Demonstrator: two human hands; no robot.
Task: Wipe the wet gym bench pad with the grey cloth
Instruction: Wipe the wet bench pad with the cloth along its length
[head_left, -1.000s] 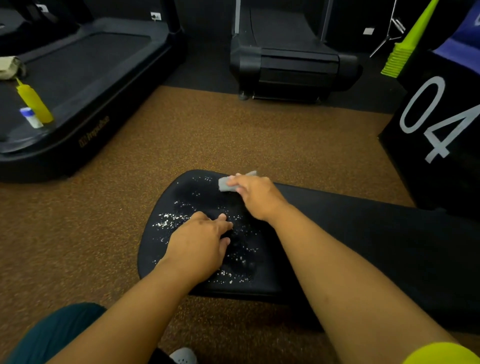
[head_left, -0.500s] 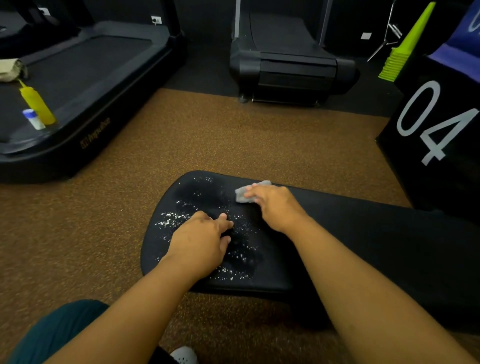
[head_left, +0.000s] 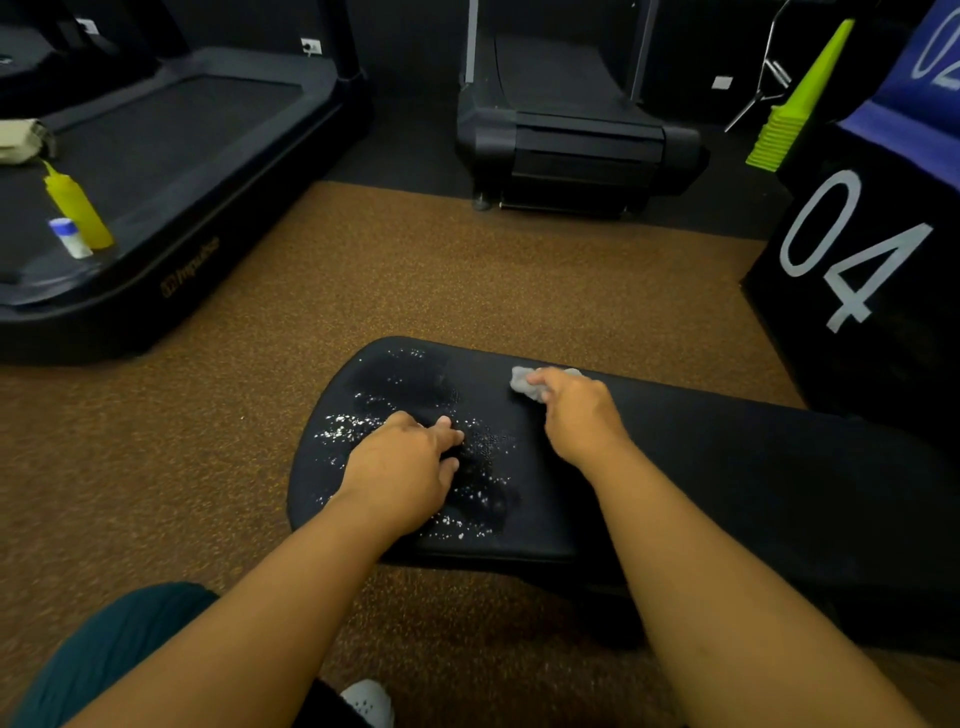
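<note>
The black gym bench pad (head_left: 727, 467) lies low over the brown floor, its rounded left end speckled with water droplets (head_left: 353, 431). My right hand (head_left: 576, 415) grips the small grey cloth (head_left: 522, 381) and presses it on the pad near the far edge, right of the wet patch. Among the droplets, my left hand (head_left: 405, 467) rests on the pad with its fingers curled down and nothing in them. A darker smeared patch shows on the pad toward the far left end.
A treadmill (head_left: 171, 156) at the left carries a yellow squeeze bottle (head_left: 78, 208), a small white bottle (head_left: 70, 238) and a folded cloth (head_left: 21, 140). Another machine (head_left: 571, 140) stands ahead. A black box marked 04 (head_left: 857, 270) and stacked green cones (head_left: 784, 114) are at the right.
My right hand has slid the grey cloth to the right along the pad's far edge, away from the wet patch. My left hand has stayed put.
</note>
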